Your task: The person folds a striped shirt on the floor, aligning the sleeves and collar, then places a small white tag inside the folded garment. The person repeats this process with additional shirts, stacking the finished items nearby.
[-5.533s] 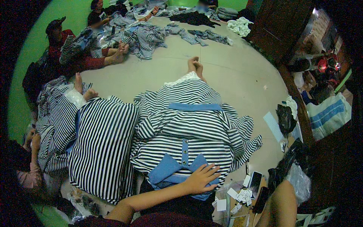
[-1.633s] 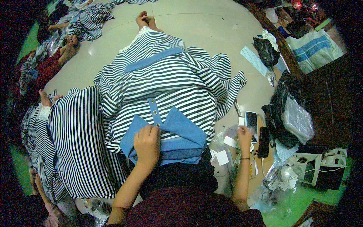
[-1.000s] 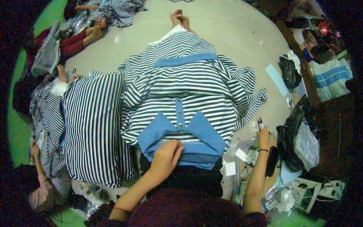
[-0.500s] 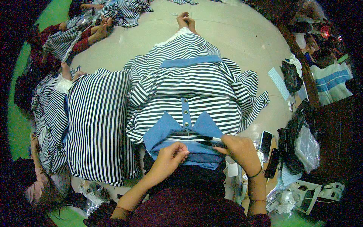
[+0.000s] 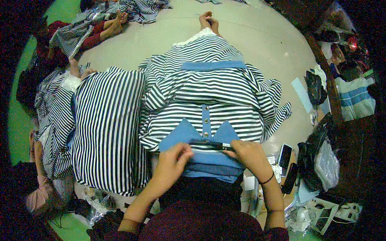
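A black-and-white striped shirt [image 5: 177, 116] with a blue collar [image 5: 177, 134] and a blue buttoned placket [image 5: 206, 120] lies across my lap. My right hand [image 5: 251, 156], at the collar's right side, is closed on a slim black tool [image 5: 213, 145] with a pale label; its exact kind is hard to make out. The tool points left across the collar opening. My left hand [image 5: 175, 158] is at the collar's left edge, fingers pinched together; whatever they hold is too small to see.
To the left is a tall stack of striped shirts [image 5: 108, 128]. On the right are a phone [image 5: 284, 156], black plastic bags [image 5: 317, 148] and a white power strip [image 5: 321, 213]. Other people [image 5: 38, 197] sit on the left among striped garments.
My left hand has moved slightly left, away from the collar's middle. A thin thread seen at its fingers before no longer shows. The black tool now lies more level across the collar opening.
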Demonstrator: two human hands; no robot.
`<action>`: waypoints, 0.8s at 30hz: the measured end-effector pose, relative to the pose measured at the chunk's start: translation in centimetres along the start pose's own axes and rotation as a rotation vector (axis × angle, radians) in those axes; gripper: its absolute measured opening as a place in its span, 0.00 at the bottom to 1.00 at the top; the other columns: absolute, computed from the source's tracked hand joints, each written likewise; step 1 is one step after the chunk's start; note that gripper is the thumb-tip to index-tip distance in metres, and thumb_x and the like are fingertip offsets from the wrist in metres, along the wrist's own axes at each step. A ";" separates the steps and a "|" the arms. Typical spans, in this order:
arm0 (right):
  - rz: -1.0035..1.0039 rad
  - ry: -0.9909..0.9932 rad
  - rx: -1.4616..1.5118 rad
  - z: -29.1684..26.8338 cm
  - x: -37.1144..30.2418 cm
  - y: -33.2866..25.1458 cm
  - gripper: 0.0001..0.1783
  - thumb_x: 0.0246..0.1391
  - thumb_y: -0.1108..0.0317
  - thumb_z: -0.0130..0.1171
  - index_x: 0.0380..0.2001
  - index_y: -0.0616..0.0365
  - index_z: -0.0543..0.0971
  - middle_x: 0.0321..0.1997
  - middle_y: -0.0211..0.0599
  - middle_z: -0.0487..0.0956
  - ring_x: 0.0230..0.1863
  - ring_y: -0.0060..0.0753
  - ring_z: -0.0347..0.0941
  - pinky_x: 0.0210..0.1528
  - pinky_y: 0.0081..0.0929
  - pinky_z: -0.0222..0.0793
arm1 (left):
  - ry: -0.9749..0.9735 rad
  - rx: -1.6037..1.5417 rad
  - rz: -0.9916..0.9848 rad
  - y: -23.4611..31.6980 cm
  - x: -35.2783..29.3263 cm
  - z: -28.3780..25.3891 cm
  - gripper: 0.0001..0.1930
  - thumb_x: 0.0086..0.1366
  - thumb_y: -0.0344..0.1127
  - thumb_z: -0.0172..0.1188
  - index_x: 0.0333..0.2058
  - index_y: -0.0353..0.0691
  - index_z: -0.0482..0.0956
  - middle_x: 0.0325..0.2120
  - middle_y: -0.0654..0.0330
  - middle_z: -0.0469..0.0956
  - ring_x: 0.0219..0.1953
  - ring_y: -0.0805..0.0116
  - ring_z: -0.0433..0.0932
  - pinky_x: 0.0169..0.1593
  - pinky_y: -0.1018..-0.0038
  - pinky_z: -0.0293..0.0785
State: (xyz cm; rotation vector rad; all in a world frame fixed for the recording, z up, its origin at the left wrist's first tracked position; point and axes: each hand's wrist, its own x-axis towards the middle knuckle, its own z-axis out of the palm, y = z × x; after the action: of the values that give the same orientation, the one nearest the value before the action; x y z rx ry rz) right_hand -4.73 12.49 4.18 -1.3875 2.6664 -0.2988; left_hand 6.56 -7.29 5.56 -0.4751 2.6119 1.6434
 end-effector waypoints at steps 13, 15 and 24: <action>0.289 -0.098 0.306 -1.4 3.5 -2.6 0.25 0.43 0.47 0.51 0.18 0.63 0.73 0.14 0.51 0.70 0.19 0.50 0.69 0.24 0.38 0.65 | -0.213 0.327 0.400 -3.8 9.0 -1.0 0.07 0.49 0.25 0.51 0.29 0.35 0.73 0.26 0.50 0.73 0.31 0.54 0.72 0.37 0.66 0.67; 0.280 -0.097 0.300 -1.0 4.0 -3.0 0.24 0.44 0.48 0.51 0.18 0.63 0.73 0.14 0.51 0.70 0.18 0.50 0.69 0.23 0.38 0.65 | -0.196 0.350 0.412 -4.4 9.1 -0.8 0.06 0.49 0.26 0.51 0.28 0.35 0.73 0.25 0.50 0.73 0.31 0.53 0.72 0.37 0.66 0.67; 0.291 -0.132 0.239 0.0 5.0 -3.4 0.23 0.44 0.49 0.51 0.16 0.63 0.73 0.13 0.50 0.70 0.18 0.48 0.69 0.23 0.38 0.66 | -0.023 0.280 0.386 -4.9 8.5 -0.3 0.05 0.51 0.28 0.50 0.26 0.34 0.72 0.24 0.51 0.72 0.31 0.54 0.71 0.36 0.67 0.66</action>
State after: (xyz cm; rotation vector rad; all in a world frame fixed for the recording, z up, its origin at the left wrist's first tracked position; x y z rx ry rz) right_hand -4.93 6.50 4.91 -0.9048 2.5756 -0.4582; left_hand -0.18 -11.57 -0.06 0.0634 2.9902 1.3036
